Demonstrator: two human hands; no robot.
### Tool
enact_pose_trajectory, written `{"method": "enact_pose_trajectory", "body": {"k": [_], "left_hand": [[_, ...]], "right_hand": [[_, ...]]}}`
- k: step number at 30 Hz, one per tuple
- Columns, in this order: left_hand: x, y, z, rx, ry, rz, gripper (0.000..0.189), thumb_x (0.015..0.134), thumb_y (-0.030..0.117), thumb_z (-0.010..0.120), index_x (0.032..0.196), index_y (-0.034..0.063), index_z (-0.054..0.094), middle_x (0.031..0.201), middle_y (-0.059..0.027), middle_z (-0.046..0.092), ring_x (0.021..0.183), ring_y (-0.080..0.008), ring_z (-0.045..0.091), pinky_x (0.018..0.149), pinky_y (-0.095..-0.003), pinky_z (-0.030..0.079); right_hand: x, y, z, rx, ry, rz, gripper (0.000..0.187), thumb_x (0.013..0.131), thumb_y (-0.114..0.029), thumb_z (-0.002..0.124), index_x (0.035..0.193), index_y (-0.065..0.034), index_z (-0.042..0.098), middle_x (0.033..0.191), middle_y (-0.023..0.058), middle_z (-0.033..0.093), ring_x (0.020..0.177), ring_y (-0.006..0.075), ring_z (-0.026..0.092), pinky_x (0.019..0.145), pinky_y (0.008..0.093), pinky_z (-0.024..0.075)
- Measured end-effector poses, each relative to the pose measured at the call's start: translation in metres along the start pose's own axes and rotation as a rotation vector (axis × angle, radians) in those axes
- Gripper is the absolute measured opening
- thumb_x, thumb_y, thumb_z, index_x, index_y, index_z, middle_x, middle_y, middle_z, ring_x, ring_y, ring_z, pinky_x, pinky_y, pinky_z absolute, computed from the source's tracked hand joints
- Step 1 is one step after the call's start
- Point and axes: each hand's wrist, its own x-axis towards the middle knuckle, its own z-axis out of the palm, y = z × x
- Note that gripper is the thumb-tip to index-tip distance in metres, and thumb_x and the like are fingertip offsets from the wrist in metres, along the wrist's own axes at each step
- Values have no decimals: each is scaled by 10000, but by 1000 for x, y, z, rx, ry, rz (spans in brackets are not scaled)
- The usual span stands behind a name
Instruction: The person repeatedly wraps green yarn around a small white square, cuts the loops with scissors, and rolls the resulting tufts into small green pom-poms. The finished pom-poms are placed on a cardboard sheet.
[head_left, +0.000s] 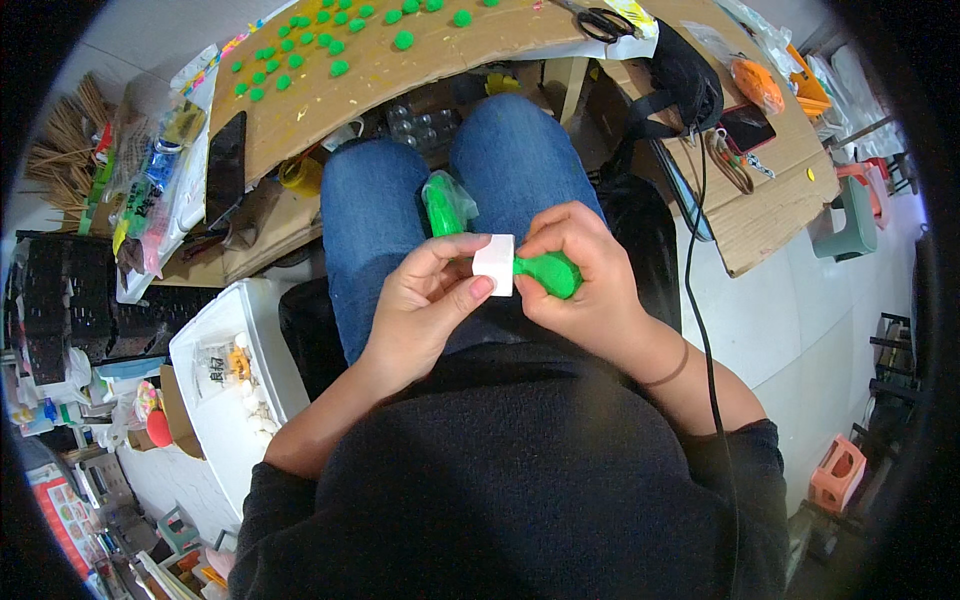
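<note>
Above my lap, my left hand (424, 296) pinches a small white block-shaped piece (493, 265) between thumb and fingers. My right hand (589, 277) grips a soft green lump (553, 274), probably modelling clay. A narrow end of the lump meets the right side of the white piece, between the fingertips of my right hand. More green material (444, 214) sits in a clear plastic bag just beyond my left hand, between my thighs. My fingers cover part of the white piece and part of the lump.
Many small green balls (337, 46) are spread over a cardboard-covered table (315, 105) in front. Scissors (604, 25) and a dark phone (226, 161) lie on it. A white foam box (217, 420) stands at left. A black cable (703, 322) hangs by my right arm.
</note>
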Motion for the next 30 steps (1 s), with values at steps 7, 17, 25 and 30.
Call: {"method": "enact_pose_trajectory", "body": {"k": [7,17,25,30], "left_hand": [[-3,3,-3,-24,-20,8,331,846,9,612,1166,26,531,1099,-85,588,997,-130,565,891,-271,461],[6,9,-1,39,15,35,337,870,27,569,1187,31,456,1161,-105,523,991,-175,560,818,-302,504],[1,5,-1,-14,-28,-20,463,843,-28,575,1275,9,412,1238,-103,500,1035,-174,550,888,-313,475],[3,3,-3,-55,-10,-47,456,838,-37,578,1264,11,423,1219,-104,517,1044,-179,547,908,-326,465]], "right_hand": [[0,1,2,-10,-33,-97,224,655,-13,685,848,-37,575,880,119,550,788,283,579,687,318,485],[13,5,-13,910,-156,571,271,822,-101,621,1074,-52,533,981,17,550,894,85,515,809,219,417],[3,7,-1,618,-145,558,210,815,-110,628,990,-35,539,897,-4,538,831,59,482,726,211,412],[1,7,4,338,-76,404,191,734,-62,657,889,-35,548,860,68,550,820,165,550,713,251,432]]}}
